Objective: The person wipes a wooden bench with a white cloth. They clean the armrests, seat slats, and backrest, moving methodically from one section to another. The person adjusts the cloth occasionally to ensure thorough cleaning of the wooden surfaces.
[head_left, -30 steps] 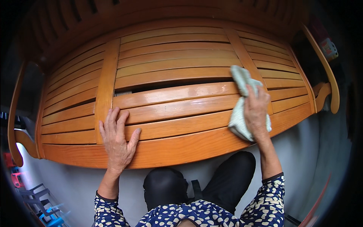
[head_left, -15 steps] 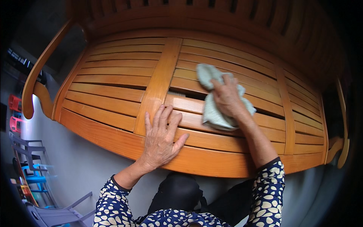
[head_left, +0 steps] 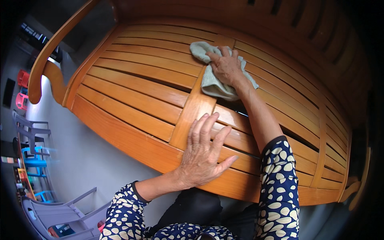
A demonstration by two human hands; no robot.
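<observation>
A pale green cloth [head_left: 218, 86] lies bunched on the slatted seat of a wooden bench [head_left: 138, 110]. My right hand [head_left: 229, 68] presses down on the cloth, its fingers curled into the folds, over the wide crosspiece and the slats beside it. Close to the seat's front edge, my left hand [head_left: 203, 154] is spread out with nothing in it, fingers apart over the crosspiece and the front slats. Beside the cloth's lower edge a dark gap shows between slats. Part of the crosspiece is hidden under the cloth.
A curved wooden armrest [head_left: 38, 80] rises at the bench's left end, and the slatted backrest [head_left: 298, 28] stands along the far side. On the grey floor at left are a purple-grey plastic chair [head_left: 60, 218], blue stools [head_left: 36, 162] and red stools [head_left: 23, 79].
My right hand has slid the cloth away from me and to the left, onto the crosspiece. The view has turned and shifted; my left hand stays spread near the front edge.
</observation>
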